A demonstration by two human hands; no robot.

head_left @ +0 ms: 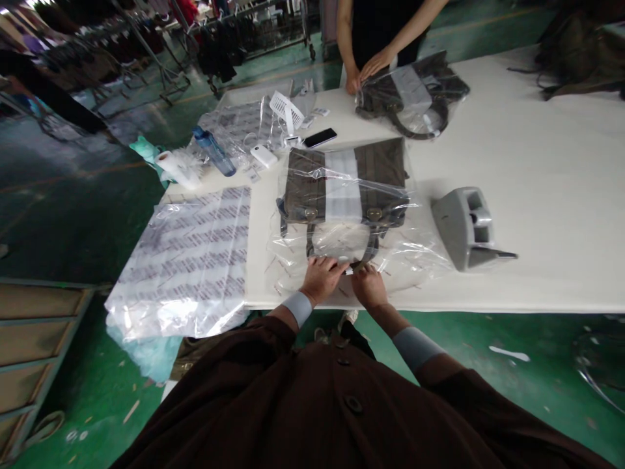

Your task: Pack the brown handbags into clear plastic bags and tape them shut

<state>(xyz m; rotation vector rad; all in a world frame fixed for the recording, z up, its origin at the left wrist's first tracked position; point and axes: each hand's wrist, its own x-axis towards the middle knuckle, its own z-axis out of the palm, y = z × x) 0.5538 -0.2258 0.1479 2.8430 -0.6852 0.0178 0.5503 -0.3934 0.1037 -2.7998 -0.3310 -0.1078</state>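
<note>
A dark grey-brown handbag [383, 166] lies inside a clear plastic bag [420, 251] on the table before me, its handles toward me. A white paper band [343, 185] wraps its middle. At the near end, my left hand [322, 277] has its fingers bent over the plastic beside the handle. Close on its right, my right hand [368, 285] is curled, its fingertips closed on the plastic by the handle. A small white piece, perhaps a tag, shows between the hands. The fingertips are partly hidden.
Right of the handbag stands a grey tape dispenser [461, 228]. Printed plastic bags [195, 254] lie at left. Beyond are a blue bottle [215, 151], a phone [319, 137] and a white device [263, 156]. Across the table, a co-worker's hands [374, 65] touch another wrapped handbag [415, 94].
</note>
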